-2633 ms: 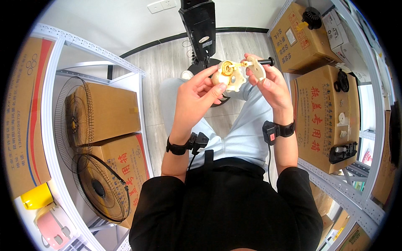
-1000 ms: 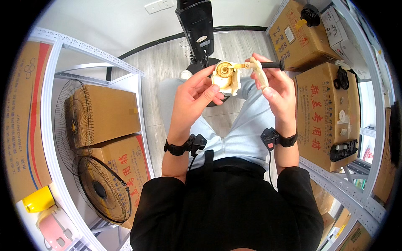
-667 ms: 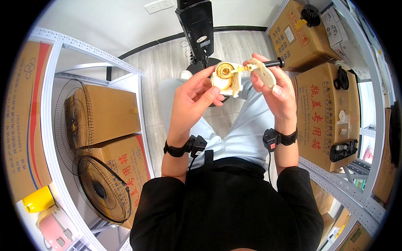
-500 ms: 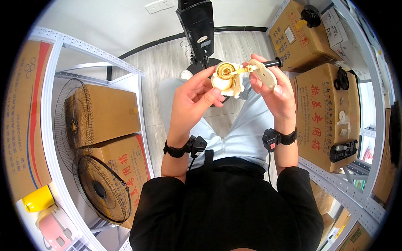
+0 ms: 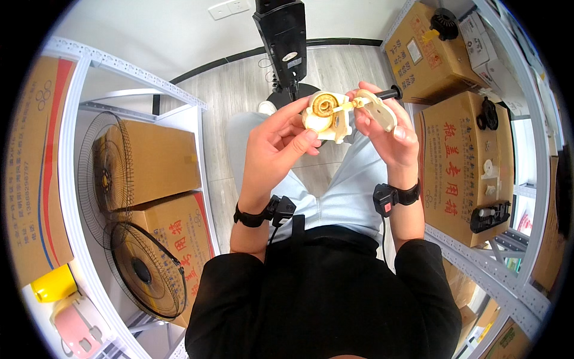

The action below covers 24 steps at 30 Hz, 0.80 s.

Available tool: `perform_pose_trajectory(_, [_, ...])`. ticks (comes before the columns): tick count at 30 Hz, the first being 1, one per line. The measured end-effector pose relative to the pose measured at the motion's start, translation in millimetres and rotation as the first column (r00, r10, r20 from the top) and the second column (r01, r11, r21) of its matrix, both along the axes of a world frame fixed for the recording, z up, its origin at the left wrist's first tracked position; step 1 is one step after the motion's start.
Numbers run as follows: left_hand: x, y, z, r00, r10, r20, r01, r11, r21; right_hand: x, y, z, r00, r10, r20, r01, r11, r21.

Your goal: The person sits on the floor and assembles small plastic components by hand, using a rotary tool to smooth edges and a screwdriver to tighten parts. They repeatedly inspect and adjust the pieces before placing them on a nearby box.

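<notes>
Between my two hands is a cream plastic gearbox, held over my knees. My left hand (image 5: 282,136) is closed around the left side of the gearbox housing (image 5: 341,124), which lies open with a greased, yellowish round gear (image 5: 323,105) inside. In my right hand (image 5: 391,136) the fingers grip a flat, rounded cream cover (image 5: 378,111). From the cover a black knobbed rod (image 5: 391,93) sticks out to the right. A slim yellowish shaft (image 5: 347,106) spans from the cover side to the gear. Fingers hide the undersides of both parts.
A black fan stand (image 5: 282,45) rises ahead of me. Left, wire fan guards (image 5: 146,272) lean on cartons in a metal rack (image 5: 140,84). On the right, a carton (image 5: 442,173) bears small black and white parts, including a black tray-like part (image 5: 490,216).
The right hand has tipped the cover and black rod slightly, shifting them a little down and left. The housing has turned a bit in my left hand.
</notes>
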State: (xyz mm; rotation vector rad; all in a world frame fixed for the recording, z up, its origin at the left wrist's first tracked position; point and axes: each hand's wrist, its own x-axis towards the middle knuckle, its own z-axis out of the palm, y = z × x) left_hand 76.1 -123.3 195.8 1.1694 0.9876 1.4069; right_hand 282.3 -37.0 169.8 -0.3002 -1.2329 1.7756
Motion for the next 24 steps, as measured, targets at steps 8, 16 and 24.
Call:
perform_pose_trajectory(8, [1,-1,-1,1.000,0.021,-0.017,-0.021,1.000,0.005,1,-5,6,0.999,-0.031,0.034,0.028,0.996,0.084])
perform_pose_trajectory(16, [3,1,-4,0.997,0.052,-0.058,-0.051,0.998,0.030,5,-11,8,0.978,-0.197,0.073,0.170,0.945,0.278])
perform_pose_trajectory(24, [6,1,-8,0.991,0.117,-0.061,-0.114,0.992,0.055,-3,-23,28,0.836,-0.507,0.209,0.268,0.710,0.651])
